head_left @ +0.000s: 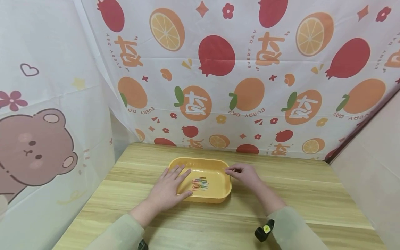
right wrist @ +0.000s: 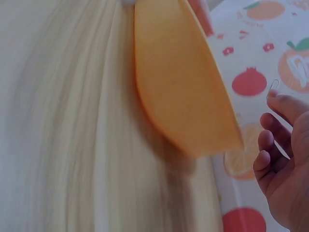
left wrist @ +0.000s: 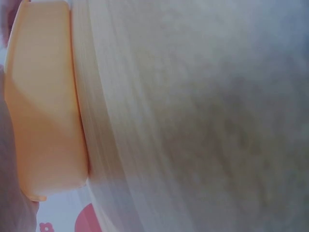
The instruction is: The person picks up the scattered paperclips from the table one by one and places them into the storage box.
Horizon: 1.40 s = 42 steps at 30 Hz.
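A yellow plastic tray [head_left: 215,200] stands on the wooden table, with several coloured paper clips [head_left: 200,184] lying in a loose cluster on its floor. My left hand [head_left: 170,187] rests over the tray's left side, its fingers spread and straight. At the right end of the tray, my right hand [head_left: 243,172] is raised near the rim. In the right wrist view that hand [right wrist: 289,169] pinches one thin paper clip [right wrist: 274,85] between thumb and forefinger, the other fingers loosely bent. The left wrist view shows mostly the tray's outer wall [left wrist: 46,106].
The wooden table [head_left: 206,227] extends around the tray. Behind it hangs a fruit-printed cloth [head_left: 215,121], and a bear-printed cloth [head_left: 37,149] hangs at the left. A pale panel [head_left: 372,163] borders the right side.
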Tool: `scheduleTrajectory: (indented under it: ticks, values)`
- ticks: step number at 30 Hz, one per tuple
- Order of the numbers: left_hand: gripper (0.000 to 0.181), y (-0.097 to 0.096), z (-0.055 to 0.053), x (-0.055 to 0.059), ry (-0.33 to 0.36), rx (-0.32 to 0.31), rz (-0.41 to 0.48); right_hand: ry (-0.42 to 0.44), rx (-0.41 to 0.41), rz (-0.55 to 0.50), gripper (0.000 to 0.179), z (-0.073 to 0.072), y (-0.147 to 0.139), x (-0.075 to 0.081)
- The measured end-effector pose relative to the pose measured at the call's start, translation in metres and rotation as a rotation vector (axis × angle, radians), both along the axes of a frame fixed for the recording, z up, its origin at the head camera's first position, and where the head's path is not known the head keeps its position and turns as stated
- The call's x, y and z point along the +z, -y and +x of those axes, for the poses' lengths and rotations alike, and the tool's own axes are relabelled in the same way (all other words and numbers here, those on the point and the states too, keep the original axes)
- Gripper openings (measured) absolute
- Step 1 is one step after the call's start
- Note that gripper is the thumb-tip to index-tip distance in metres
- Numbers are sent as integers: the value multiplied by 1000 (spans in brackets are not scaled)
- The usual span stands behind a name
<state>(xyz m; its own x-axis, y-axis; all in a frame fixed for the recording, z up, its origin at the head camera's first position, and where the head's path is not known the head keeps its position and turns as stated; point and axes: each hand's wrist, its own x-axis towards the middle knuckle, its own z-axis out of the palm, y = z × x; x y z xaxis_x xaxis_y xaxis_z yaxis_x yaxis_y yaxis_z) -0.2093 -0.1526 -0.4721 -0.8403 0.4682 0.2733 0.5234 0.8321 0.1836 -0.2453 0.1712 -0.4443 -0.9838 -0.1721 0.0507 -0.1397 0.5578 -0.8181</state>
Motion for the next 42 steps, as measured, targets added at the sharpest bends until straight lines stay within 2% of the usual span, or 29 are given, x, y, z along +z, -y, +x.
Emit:
scheduleTrajectory:
  ticks: [10, 15, 19, 25, 33, 38, 42]
  values:
    - [77, 0, 2, 2, -20, -6, 12, 24, 70, -40, 17, -5, 45, 8]
    - [77, 0, 1, 3, -5, 0, -1, -12, 126, -22, 14, -6, 54, 9]
    - [78, 0, 1, 3, -1, 3, -6, -48, 176, 67, 15, -7, 62, 7]
    - [78, 0, 1, 2, -10, 1, 2, -114, 266, 308, 12, -14, 76, -2]
    - [79, -1, 3, 2, -15, -2, 1, -143, 324, 562, 11, -15, 91, -7]
    - [79, -1, 4, 3, -16, 2, -3, -205, 371, 674, 10, -12, 96, -10]
    - [79, 0, 4, 3, -18, 6, -1, -207, 376, 709, 13, -11, 100, -12]
